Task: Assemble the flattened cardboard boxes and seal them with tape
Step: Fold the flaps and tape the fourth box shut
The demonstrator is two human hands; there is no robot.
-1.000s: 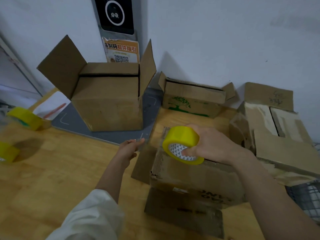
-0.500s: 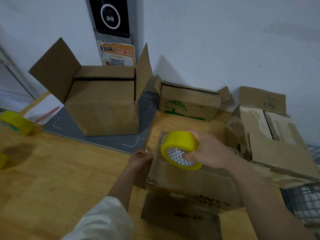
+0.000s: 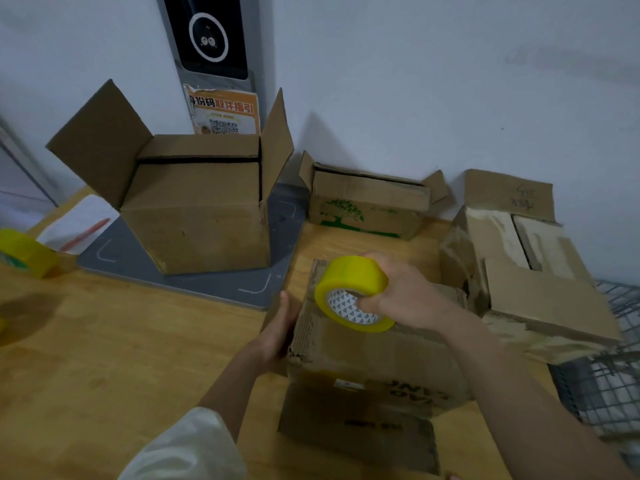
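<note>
The left hand (image 3: 277,332) has moved in from the counter (image 3: 104,341) to press the box (image 3: 363,351) side; right hand (image 3: 401,296) grips the tape roll (image 3: 353,292) on top; sealing looks imminent

Cardboard boxes: four (image 3: 367,355) (image 3: 201,216) (image 3: 367,209) (image 3: 530,271). Yellow tape rolls: two (image 3: 353,289) (image 3: 24,251). Hands: two (image 3: 277,334) (image 3: 405,292). Grey mat: one (image 3: 194,282). Wire basket: one (image 3: 609,375).
</note>
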